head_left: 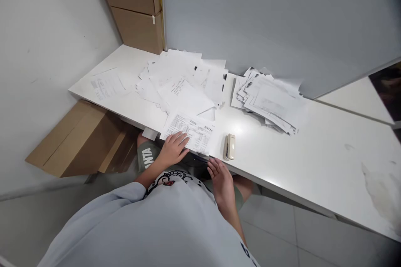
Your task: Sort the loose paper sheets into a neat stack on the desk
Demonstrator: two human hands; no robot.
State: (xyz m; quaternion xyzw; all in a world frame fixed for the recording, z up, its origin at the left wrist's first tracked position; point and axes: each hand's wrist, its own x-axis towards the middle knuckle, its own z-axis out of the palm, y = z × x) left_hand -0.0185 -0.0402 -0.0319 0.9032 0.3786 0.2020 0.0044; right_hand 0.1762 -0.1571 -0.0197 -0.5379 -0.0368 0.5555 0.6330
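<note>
My left hand (pixel 173 148) lies flat with fingers spread on a printed sheet (pixel 191 130) at the near edge of the white desk (pixel 313 158). Just off that edge, at the sheet's near right corner, my right hand (pixel 221 175) hovers with fingers loosely stretched, holding nothing. A beige stapler (pixel 230 146) stands on the desk just right of the sheet, a little beyond my right hand.
A loose spread of papers (pixel 178 83) covers the desk behind the sheet. A second stack of papers (pixel 269 100) lies to the right, against a grey partition (pixel 282 16). Cardboard boxes (pixel 78 137) lean under the desk's left end, and more boxes (pixel 134 4) stand at the back corner.
</note>
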